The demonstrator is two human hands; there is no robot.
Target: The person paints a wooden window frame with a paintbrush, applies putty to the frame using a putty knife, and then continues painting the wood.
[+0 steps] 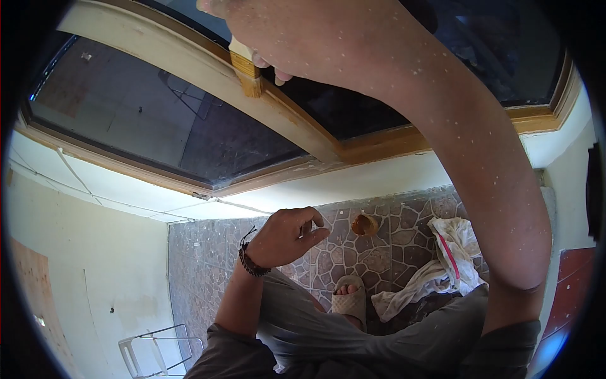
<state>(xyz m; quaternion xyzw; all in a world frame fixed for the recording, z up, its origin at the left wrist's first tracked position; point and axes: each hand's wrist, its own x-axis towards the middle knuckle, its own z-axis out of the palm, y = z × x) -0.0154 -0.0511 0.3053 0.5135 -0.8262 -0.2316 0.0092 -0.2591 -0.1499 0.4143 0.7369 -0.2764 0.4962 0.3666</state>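
My right hand (pixel 278 38) reaches up to the window at the top, its fingers closed on a flat brush (pixel 246 68) with an orange-brown lower part. The brush tip touches the wooden window frame (pixel 290 117), whose strip there is partly orange-brown and partly pale. My left hand (pixel 289 237) hangs over the patterned floor, wearing a dark bracelet. Its fingers are loosely curled with a gap to the thumb, and nothing shows in them. Just right of it, on the floor, stands a small cup (pixel 364 225) with orange-brown stuff inside.
A crumpled white cloth (pixel 435 271) with a red stripe lies on the stone-patterned floor (pixel 328 252) beside my sandalled foot (pixel 349 300). Dark glass panes (pixel 158 114) fill the window. A metal-framed folding stand (pixel 154 354) is at the lower left, near the pale wall (pixel 107 271).
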